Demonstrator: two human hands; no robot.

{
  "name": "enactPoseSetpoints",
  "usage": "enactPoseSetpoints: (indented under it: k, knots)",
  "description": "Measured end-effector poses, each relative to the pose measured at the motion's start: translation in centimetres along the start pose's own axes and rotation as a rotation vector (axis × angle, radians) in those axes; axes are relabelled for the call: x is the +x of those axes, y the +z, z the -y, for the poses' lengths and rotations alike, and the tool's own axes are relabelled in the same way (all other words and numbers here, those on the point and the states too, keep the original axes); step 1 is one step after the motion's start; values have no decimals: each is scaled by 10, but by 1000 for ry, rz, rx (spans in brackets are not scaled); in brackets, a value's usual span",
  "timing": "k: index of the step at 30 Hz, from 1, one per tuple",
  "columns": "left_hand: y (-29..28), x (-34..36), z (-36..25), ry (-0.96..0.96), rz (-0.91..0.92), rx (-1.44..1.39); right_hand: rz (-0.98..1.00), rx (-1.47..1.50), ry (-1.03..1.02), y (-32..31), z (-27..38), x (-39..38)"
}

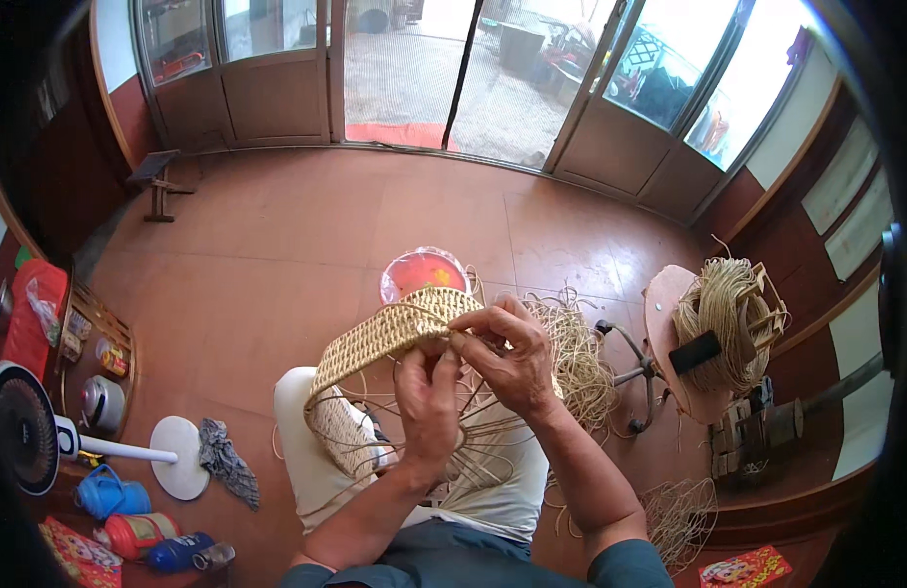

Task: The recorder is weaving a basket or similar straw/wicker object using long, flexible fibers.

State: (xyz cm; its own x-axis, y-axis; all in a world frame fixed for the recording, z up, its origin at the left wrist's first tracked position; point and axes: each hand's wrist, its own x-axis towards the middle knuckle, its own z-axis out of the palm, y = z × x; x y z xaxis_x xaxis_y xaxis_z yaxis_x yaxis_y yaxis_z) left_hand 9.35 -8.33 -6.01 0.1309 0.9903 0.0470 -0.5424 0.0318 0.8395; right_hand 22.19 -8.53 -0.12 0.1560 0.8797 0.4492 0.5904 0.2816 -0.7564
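A half-woven basket (360, 345) of pale straw-coloured cord rests tilted across my lap, its woven wall curving up and away from me. Thin loose spokes (463, 436) fan out from it over my trousers. My left hand (429, 402) grips the basket's edge from inside, thumb and fingertips pressed together. Just to its right, my right hand (510, 355) pinches a strand of cord at the same edge, knuckles bent. The fingertips of both hands nearly meet there, and they partly hide the strand between them.
Beyond the basket stands a red basin (424, 276) with a plastic-covered rim. Loose cord (581, 367) lies heaped at my right, beside a wheeled stool (659, 372) and a big cord coil (728, 323) with a phone. A white fan (179, 458), grey cloth (228, 463) and flasks (140, 534) are left.
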Motion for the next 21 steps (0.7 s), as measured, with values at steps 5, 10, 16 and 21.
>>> enactPoseSetpoints:
  k: [5, 10, 16, 21]
  knots:
    - [2, 6, -6, -235, -83, -315, -1, -20, 18, 0, -5, 2]
    - [-5, 13, -9, -11, 93, 85, -3, 29, 25, -1, -8, 2]
    - [-9, 0, -10, 515, 127, 966, -34, 77, 32, 4, -16, 7]
    - [-11, 10, -13, 790, 137, 964, -22, 84, 15, 7, -35, 16]
